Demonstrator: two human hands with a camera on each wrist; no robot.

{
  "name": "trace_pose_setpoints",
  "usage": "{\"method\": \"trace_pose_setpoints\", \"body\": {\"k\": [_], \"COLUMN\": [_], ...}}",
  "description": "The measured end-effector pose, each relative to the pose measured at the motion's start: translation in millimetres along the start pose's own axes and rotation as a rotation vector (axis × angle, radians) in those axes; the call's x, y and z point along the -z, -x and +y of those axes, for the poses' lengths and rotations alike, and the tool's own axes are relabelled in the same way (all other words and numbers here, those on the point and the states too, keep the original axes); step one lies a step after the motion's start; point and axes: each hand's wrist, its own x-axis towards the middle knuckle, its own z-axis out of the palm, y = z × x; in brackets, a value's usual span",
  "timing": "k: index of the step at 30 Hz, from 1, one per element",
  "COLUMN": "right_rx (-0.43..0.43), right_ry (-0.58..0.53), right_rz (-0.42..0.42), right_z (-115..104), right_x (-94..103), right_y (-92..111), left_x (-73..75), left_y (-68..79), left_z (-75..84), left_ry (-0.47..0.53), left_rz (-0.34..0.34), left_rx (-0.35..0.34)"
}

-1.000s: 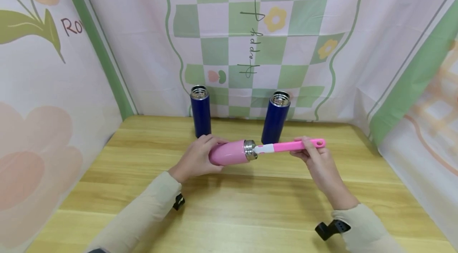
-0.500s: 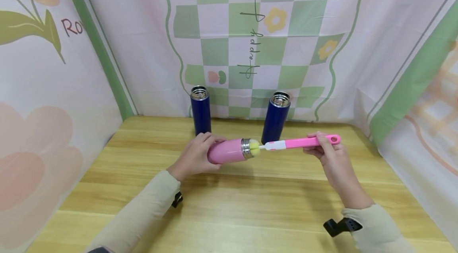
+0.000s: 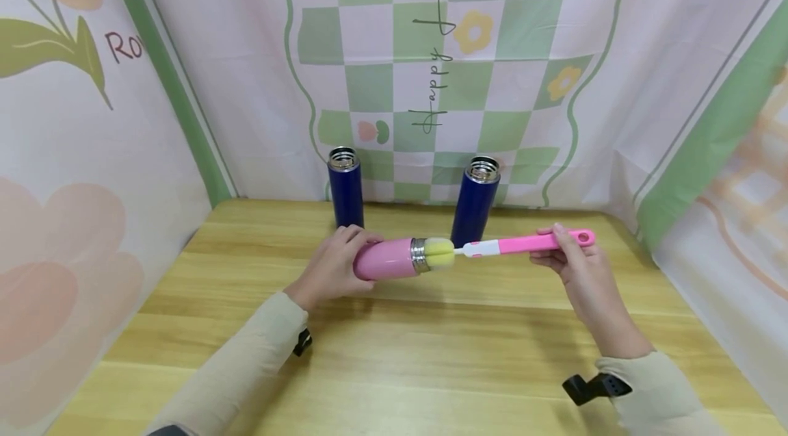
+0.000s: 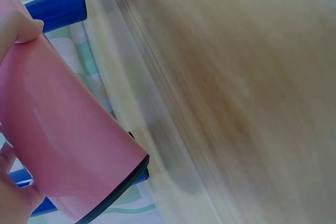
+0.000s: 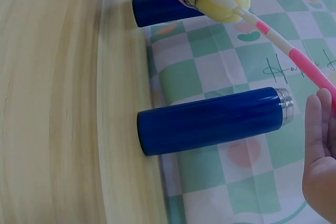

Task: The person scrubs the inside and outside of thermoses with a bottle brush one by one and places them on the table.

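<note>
In the head view, the left hand (image 3: 335, 261) is clamped around the lower part of a pink bottle (image 3: 388, 260), which is held almost lying, above the wooden table (image 3: 400, 361), with its metal neck (image 3: 420, 256) turned to the right hand. The right hand (image 3: 587, 278) pinches, near the end with the hole, the pink handle (image 3: 532, 243) of a brush whose front part is white. The yellow sponge head (image 3: 440, 252) of this brush is at the mouth of the pink bottle and sticks out of it, so the two hands are well apart, with bottle and brush in one line between them. Behind stand two blue bottles, the left one (image 3: 347, 193) partly covered by the left hand, the right one (image 3: 475, 207) behind the brush, both upright near the patterned cloth (image 3: 418, 87). In the left wrist view, the fingers of the left hand lie on both sides of the pink bottle, its dark base (image 4: 118, 195) is near the camera, and parts of both blue bottles show behind. In the right wrist view, the yellow sponge head comes out beside the metal neck, and the right hand is at the picture's edge, with its fingers at the handle; their full grip is cut off there.
</note>
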Motion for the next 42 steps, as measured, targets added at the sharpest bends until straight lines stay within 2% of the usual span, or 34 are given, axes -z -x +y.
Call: {"method": "trace_pose_setpoints", "body": {"k": [12, 29, 37, 42], "right_rx": [-0.024, 0.030, 0.028, 0.024], "right_ry": [-0.047, -0.056, -0.079, -0.114], "right_rz": [-0.003, -0.022, -0.034, -0.068], "right_z": [2, 10, 15, 20], "right_x": [4.6, 2.1, 0.6, -1.1], "right_y": [1, 3, 2, 3], "left_x": [1.2, 1.5, 1.3, -0.4], "left_y": [2.0, 4.4, 4.2, 4.9], "left_z": [0.3, 4.6, 8.5, 10.6], "left_ry": [-0.021, 0.009, 0.006, 0.007], "left_rz": [-0.012, 0.016, -0.028, -0.019], "left_rx": [0.002, -0.018, 0.008, 0.004]}}
